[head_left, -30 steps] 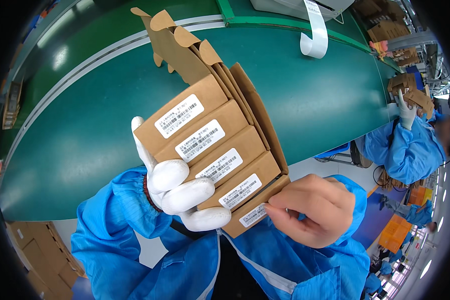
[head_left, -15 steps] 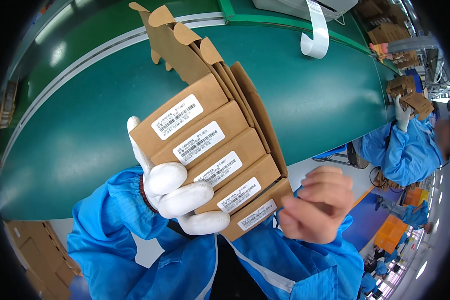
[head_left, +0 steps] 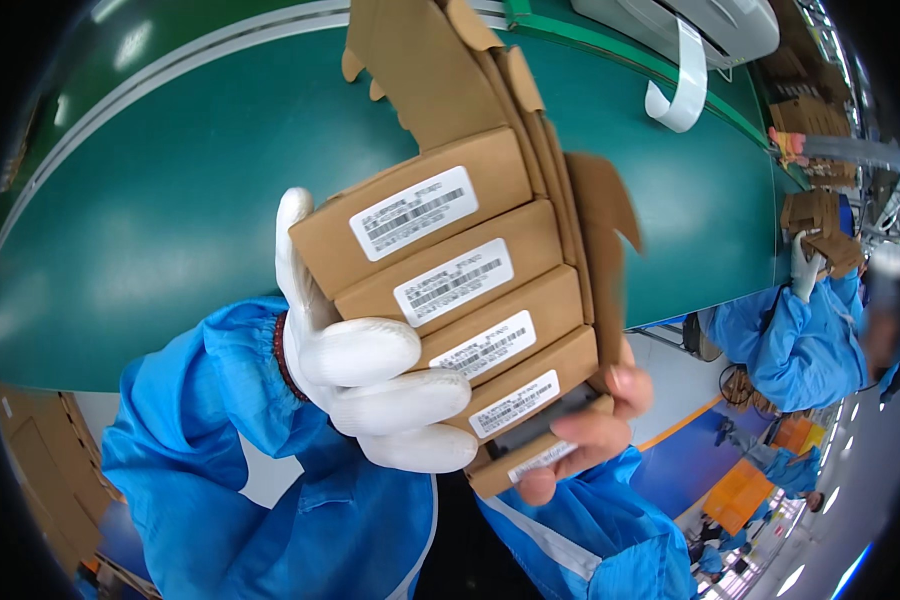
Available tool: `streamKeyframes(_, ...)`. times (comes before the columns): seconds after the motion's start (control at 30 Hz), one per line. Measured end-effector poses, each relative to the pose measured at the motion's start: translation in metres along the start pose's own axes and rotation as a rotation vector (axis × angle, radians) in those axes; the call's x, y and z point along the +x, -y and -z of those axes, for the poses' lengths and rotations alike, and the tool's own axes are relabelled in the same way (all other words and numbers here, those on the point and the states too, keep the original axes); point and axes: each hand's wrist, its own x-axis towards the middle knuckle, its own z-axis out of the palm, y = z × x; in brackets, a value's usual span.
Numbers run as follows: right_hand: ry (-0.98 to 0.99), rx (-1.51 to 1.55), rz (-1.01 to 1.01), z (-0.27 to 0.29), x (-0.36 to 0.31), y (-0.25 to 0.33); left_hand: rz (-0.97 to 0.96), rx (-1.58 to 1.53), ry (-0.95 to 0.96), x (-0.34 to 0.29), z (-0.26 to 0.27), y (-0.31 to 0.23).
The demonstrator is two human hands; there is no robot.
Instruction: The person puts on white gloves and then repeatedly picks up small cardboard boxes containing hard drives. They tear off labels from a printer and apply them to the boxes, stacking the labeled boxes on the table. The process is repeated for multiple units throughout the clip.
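Note:
Several slim brown cardboard boxes (head_left: pixel 410 215) with white barcode labels are stacked side by side above the green table. My left hand (head_left: pixel 370 385), in a white glove, wraps round the left side of the stack, thumb up along the farthest box and fingers over the labelled faces. Brown open flaps (head_left: pixel 430 75) stick out beyond the far end, and a bent flap (head_left: pixel 600 200) on the right is blurred. My bare right hand (head_left: pixel 605 420) closes on the nearest labelled cardboard piece (head_left: pixel 492 481), which stands apart from its neighbour across a dark gap.
Across the green table (head_left: pixel 190 220) runs a metal rail on the far side. A pale machine (head_left: pixel 735 30) with a curled paper strip (head_left: pixel 683 90) stands at the far right. A blue-clad person (head_left: pixel 800 330) handles cartons at the right. Large cartons (head_left: pixel 45 470) lie at the lower left.
My right hand has gone from beside the stack to gripping the nearest piece, where the gap has widened. The stack has shifted right in view. The right-hand flap has swung outward.

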Motion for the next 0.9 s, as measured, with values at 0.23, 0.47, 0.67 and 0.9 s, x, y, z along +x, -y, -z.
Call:
streamKeyframes(0.23,-0.032,-0.053,0.187,0.029,-0.031,0.006,0.114,-0.017,0.061,0.004,0.007,-0.006)
streamKeyframes(0.47,-0.009,-0.114,0.186,0.036,-0.034,0.007,0.133,-0.066,-0.035,-0.002,-0.001,-0.002)
streamKeyframes(0.67,0.061,-0.176,0.05,0.022,-0.011,0.002,0.101,-0.057,-0.094,-0.002,-0.007,0.0)
streamKeyframes(0.9,0.142,-0.273,0.126,0.016,0.023,-0.001,0.074,-0.092,0.09,-0.004,0.008,0.0)
